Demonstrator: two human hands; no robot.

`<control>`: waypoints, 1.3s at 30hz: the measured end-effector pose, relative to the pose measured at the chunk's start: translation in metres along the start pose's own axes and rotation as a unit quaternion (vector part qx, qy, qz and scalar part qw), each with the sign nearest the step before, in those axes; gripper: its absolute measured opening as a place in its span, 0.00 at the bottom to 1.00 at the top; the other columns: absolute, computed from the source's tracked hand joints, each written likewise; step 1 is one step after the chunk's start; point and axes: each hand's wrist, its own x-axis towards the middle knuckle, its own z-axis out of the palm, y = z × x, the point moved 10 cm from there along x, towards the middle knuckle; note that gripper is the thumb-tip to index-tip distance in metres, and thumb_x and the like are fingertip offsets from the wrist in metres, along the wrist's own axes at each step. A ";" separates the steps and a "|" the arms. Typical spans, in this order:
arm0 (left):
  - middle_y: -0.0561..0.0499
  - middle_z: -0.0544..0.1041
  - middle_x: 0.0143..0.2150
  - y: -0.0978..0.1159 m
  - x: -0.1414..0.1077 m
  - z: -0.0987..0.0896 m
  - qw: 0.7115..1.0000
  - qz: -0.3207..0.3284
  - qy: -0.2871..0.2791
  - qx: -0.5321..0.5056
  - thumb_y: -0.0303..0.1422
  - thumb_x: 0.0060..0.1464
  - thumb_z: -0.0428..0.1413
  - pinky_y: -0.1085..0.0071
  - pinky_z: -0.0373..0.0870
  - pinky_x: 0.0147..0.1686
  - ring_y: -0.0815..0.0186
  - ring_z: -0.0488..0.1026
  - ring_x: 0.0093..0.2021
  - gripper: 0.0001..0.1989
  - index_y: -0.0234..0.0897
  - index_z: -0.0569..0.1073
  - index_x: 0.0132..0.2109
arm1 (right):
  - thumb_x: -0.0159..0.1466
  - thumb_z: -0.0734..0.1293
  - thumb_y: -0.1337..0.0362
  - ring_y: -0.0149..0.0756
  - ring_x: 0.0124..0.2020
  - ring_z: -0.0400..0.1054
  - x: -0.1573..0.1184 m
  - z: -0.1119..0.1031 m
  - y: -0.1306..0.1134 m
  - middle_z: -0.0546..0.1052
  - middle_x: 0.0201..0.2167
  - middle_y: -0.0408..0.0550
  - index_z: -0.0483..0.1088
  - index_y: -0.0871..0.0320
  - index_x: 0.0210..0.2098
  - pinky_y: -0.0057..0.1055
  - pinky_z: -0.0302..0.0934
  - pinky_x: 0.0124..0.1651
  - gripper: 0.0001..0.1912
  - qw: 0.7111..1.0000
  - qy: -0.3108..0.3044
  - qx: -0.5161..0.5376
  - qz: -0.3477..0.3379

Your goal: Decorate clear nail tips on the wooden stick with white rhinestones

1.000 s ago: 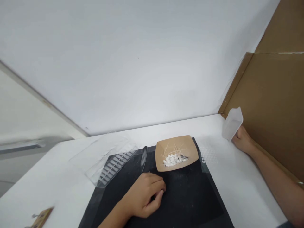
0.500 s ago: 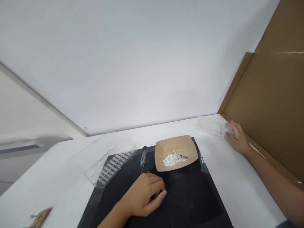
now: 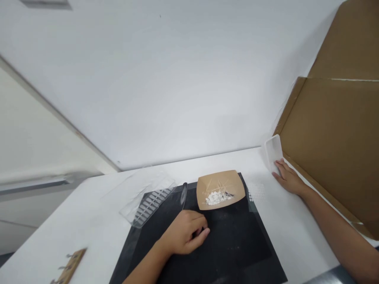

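My left hand (image 3: 189, 232) rests on the black mat (image 3: 237, 248) with its fingers curled in, and I see nothing held in it. Just beyond it lie a dark-handled knife (image 3: 184, 194) and a tan paper tray (image 3: 220, 178). White flakes (image 3: 217, 197), thin pale sticks and a few dark bits lie in that tray. Over at the right, my right hand (image 3: 286, 177) grips the near end of a translucent plastic box (image 3: 274, 150), thumb and fingers on it. The box looks tilted, with its open side partly showing.
Clear plastic mould sheets (image 3: 151, 205) overlap the mat's left corner. A sheet of small clear dots (image 3: 256, 192) lies at its right edge. A wooden strip with metal hooks (image 3: 71, 267) is at lower left. A brown cardboard wall (image 3: 334, 146) bounds the right side.
My right hand has taken hold of the plastic box and turned it, shifting it right toward the cardboard. My left hand stays on the mat. The view has swung slightly.
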 end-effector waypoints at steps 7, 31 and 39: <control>0.53 0.70 0.23 -0.010 0.000 -0.011 0.998 -0.020 0.048 0.022 0.32 0.69 0.48 0.69 0.60 0.28 0.67 0.68 0.24 0.13 0.39 0.69 0.34 | 0.70 0.62 0.54 0.61 0.76 0.52 0.003 -0.033 -0.015 0.63 0.70 0.64 0.58 0.58 0.69 0.67 0.41 0.76 0.32 0.992 0.121 0.003 0.039; 0.54 0.72 0.23 0.003 -0.004 -0.007 0.999 0.011 0.046 0.005 0.34 0.66 0.51 0.69 0.59 0.26 0.67 0.69 0.22 0.12 0.40 0.68 0.32 | 0.70 0.67 0.44 0.59 0.64 0.71 -0.004 0.014 -0.126 0.76 0.63 0.57 0.67 0.50 0.65 0.57 0.65 0.67 0.29 0.998 0.042 0.029 -0.038; 0.54 0.71 0.22 0.000 -0.001 -0.007 0.999 0.002 0.038 -0.003 0.34 0.67 0.50 0.69 0.59 0.27 0.67 0.68 0.23 0.12 0.40 0.68 0.33 | 0.70 0.68 0.46 0.57 0.58 0.74 -0.008 0.000 -0.125 0.80 0.56 0.53 0.72 0.47 0.59 0.54 0.69 0.60 0.22 0.997 0.054 0.045 -0.030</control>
